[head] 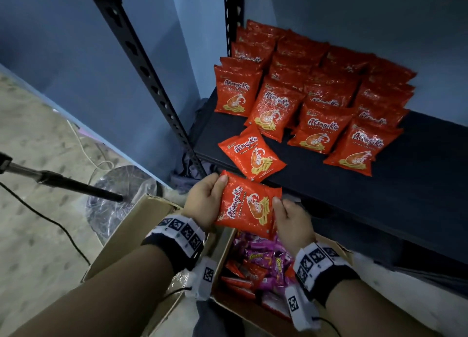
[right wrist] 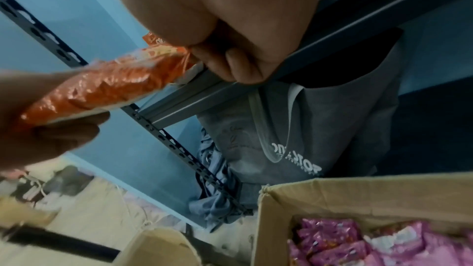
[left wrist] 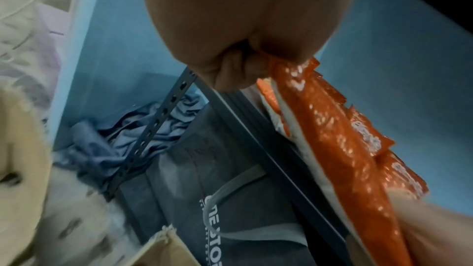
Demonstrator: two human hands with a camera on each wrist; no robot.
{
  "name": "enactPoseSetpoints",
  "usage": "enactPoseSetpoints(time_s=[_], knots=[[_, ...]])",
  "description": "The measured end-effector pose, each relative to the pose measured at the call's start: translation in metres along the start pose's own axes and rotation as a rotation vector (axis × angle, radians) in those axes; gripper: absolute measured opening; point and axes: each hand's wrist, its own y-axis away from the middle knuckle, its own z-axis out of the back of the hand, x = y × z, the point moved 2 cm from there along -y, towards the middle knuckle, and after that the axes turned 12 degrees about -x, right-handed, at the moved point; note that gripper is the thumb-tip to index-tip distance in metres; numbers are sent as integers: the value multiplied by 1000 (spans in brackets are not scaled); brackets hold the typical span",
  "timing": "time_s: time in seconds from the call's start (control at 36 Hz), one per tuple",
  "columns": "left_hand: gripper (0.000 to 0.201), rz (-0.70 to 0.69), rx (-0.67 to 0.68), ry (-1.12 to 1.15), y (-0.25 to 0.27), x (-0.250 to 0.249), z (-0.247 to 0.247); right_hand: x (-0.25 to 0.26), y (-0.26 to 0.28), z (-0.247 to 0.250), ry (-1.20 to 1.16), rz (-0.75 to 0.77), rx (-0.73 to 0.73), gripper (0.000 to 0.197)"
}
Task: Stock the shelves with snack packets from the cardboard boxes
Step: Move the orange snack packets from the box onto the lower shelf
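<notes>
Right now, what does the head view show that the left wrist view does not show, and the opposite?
Only the head view shows the rows of red prawn cracker packets on the dark shelf, the open cardboard box with purple snack packets, and the right hand. Only the left wrist view shows a grey printed bag and crumpled blue cloth under the shelf. Both show the left hand gripping the held red packet.

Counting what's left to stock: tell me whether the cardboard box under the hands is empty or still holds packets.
Not empty. The cardboard box stands open, with purple packets and red packets piled inside.
</notes>
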Motion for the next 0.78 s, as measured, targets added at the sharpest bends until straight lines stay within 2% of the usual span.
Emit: enactPoseSetpoints(time_s=[0.06,0.08,0.14,0.19,0.25,0.33,0.39,0.42,0.44,0.5,0.56,0.61,0.69,0.78], knots=[[37,-86,66,-81,-6,-3,2,-6,-3,5,38,-3,27,31],[35,-120,114,-120,-9,-5,2,-7,-5,7,65,-17,53,42],[30,-188,235,-189,-16,-9,2,-8,-9,9,74,3,107,84],[25,-303,377,-274,-20,-17,0,1,-10,9,22,90,184,98],[26,-449,472,-367,-24,-28,-3,6,-12,6,-53,142,293,91],[26,-590,549,-444,-28,-42,-9,7,-16,1,-46,149,354,54],[28,-643,484,-467,-33,-44,-12,3,-17,1,-88,95,355,38],[29,-644,398,-449,-37,-42,-13,-1,-17,2,-108,74,339,36],[31,-612,284,-418,-42,-40,-13,-6,-17,4,-123,56,317,34],[35,-453,44,-387,-51,-31,-13,-14,-14,10,-152,11,291,29],[41,-247,-70,-413,-59,-22,-17,-23,-12,17,-195,-45,279,27],[58,-97,-63,-464,-62,-15,-25,-27,-9,25,-245,-77,266,25],[88,23,-31,-488,-64,-15,-41,-31,-10,34,-278,-110,234,25],[101,127,-66,-477,-67,-22,-51,-34,-16,39,-264,-83,191,25]])
